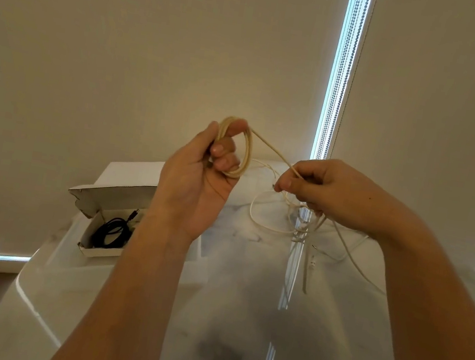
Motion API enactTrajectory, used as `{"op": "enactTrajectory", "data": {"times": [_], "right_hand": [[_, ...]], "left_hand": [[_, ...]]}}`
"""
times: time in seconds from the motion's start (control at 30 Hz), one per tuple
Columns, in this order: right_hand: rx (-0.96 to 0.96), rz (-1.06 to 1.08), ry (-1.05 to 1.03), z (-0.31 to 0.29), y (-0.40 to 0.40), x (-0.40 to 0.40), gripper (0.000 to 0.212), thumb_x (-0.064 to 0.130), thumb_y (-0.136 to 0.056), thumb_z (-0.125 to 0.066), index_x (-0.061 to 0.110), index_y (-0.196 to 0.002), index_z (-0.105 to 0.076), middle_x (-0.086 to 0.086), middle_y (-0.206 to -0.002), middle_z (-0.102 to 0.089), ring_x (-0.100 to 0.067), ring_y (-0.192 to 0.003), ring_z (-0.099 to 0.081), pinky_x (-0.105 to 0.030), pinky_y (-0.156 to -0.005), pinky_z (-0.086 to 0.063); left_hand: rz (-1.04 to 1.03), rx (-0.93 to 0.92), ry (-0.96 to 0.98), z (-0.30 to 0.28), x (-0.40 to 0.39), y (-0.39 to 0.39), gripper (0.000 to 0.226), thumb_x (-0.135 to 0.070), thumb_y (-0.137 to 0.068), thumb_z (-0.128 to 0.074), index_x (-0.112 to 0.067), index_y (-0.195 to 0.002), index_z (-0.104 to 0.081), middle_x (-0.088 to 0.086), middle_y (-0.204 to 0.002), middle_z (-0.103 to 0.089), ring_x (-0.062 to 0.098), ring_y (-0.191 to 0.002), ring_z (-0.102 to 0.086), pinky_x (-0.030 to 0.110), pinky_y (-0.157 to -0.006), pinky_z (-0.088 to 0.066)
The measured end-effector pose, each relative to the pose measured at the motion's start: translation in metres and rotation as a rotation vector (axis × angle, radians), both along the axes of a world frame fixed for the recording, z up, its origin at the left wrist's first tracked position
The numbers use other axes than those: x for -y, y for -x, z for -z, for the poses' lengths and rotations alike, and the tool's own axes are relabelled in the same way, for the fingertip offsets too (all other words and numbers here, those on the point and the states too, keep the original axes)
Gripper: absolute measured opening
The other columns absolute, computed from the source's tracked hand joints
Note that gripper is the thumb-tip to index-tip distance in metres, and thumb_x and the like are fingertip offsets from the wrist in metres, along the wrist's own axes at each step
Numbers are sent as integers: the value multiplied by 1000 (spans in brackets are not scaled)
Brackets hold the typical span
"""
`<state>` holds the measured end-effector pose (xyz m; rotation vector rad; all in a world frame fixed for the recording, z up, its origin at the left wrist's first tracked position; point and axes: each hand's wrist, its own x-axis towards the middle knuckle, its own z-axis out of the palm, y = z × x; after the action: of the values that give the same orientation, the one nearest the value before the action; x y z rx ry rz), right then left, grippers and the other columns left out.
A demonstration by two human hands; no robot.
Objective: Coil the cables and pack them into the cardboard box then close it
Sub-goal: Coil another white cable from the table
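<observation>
Gripping white cable [271,149] coils, left hand [197,173]; right hand [321,186] pinches its strand.

Worktop [227,301]: glossy, smooth, white marbled surface with mirror-like reflections. Cardboard box [113,198] at centre left: matt white paperboard, torn edge at its flap. Black cable [112,233] inside: smooth, slightly shiny sheath. Cream cable [246,150]: matt, smooth sheath.

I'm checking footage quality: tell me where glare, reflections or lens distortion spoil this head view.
Head view: the glossy table mirrors the bright window strip and blurs the loose white cable; wide-angle bending curves the table edges; both hands and the black cable in the cardboard box stay sharp.
</observation>
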<state>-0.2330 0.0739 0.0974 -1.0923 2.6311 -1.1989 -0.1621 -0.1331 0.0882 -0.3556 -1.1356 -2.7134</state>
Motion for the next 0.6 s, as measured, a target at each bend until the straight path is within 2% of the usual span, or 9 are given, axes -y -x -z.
{"op": "enactTrajectory", "data": {"times": [0.23,0.37,0.53,0.6], "right_hand": [[87,-45,-110,7,-4,14,20,43,-102,-52,34,-101,-69,11,-68,-63,-2,-57,-56,-24,-66,-55],[103,-118,-258,7,-14,25,15,38,-100,-59,33,-112,-65,12,-68,-63,-5,-57,-59,-22,-64,-57],[171,-229,-442,4,-23,30,27,37,-92,-71,39,-117,-61,25,-53,-58,-7,-60,-59,-27,-74,-58],[149,-226,-450,0,-27,30,24,37,-93,-69,38,-116,-62,27,-52,-57,-4,-59,-58,-25,-73,-56]], "left_hand": [[-121,-12,-165,0,-4,4,38,-16,-109,-40,10,-132,-54,2,-79,-52,9,-67,-51,18,-68,-50],[-253,12,-181,8,-7,10,33,-7,-105,-48,14,-131,-54,9,-89,-61,13,-79,-58,20,-76,-53],[-493,61,15,11,-11,12,20,-6,-106,-48,0,-109,-68,6,-91,-69,12,-78,-65,21,-81,-55],[-580,74,258,14,-12,11,25,-11,-107,-47,-12,-99,-71,2,-90,-69,11,-82,-66,23,-85,-54]]}}
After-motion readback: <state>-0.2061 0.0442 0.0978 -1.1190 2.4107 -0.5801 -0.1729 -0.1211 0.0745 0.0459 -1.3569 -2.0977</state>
